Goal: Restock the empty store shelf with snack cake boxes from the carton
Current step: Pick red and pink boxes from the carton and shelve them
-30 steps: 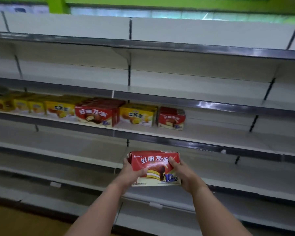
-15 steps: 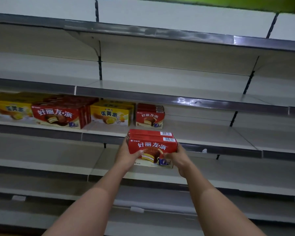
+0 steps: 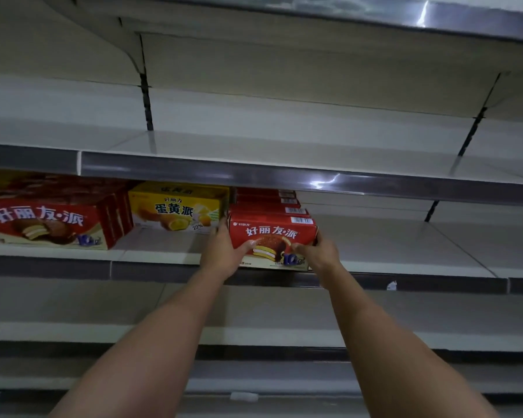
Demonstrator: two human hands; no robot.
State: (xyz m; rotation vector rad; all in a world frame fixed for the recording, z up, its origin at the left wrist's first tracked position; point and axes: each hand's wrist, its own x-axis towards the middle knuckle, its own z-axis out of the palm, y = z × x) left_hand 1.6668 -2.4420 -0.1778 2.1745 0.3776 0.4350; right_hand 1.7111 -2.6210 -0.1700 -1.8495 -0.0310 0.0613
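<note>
Firmly, left hand [image 3: 221, 251] and right hand [image 3: 317, 254] clasp the red snack cake box [image 3: 272, 236] by its ends on the shelf [image 3: 405, 260]

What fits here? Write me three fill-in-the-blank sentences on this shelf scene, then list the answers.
1. Both hands, the left hand and the right hand, hold a ____ snack cake box by its ends.
2. Directly left of that box stands a ____ box.
3. The shelf to the right of the held box is ____.

Missing words: red; yellow; bare
</note>
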